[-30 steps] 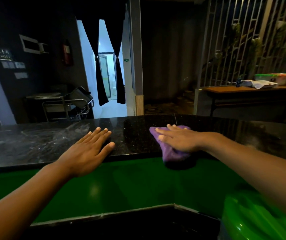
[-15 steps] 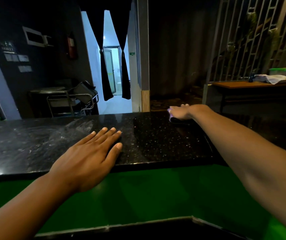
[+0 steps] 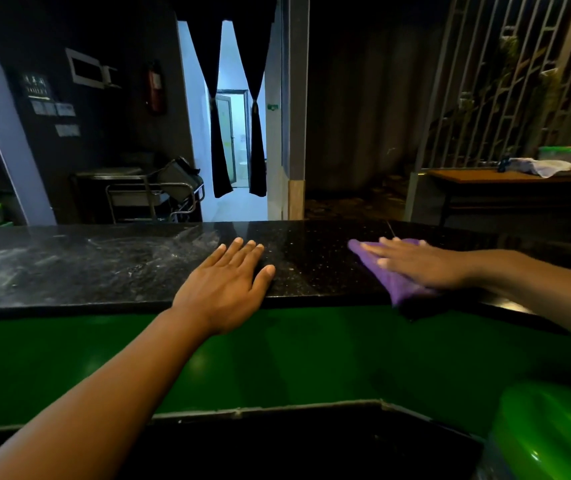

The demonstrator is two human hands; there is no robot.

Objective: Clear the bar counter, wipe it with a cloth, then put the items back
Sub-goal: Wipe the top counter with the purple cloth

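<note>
Two bare forearms come into the frame, one from the lower left corner and one from the right edge. Neither shows a sleeve: both are uncovered from the frame edge to the wrist. The left hand (image 3: 223,289), near the middle of the frame, wears no glove, ring, watch or bracelet; its wrist is plain. Its nails are short and unpainted (four fingertips and the thumb tip catch the light). The right hand (image 3: 419,263), right of centre, is likewise ungloved, with no ring or band visible on fingers or wrist, and short plain nails. The rest of the person lies outside the frame.
</note>
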